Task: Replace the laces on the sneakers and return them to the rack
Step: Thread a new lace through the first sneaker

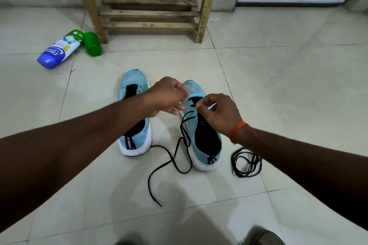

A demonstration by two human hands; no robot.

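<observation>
Right hand (217,114) pinches the lace (173,160) over 1 sneaker (203,163); left hand's (169,95) grip is unclear. Rack (151,14), bottle (59,49) and spare lace (255,163) flank them.

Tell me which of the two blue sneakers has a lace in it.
The sneaker on the right: a black lace crosses its eyelets and trails onto the floor. The left sneaker shows none.

Bare floor (288,89) right of the sneakers; bottle (59,49) lies far left.
</observation>
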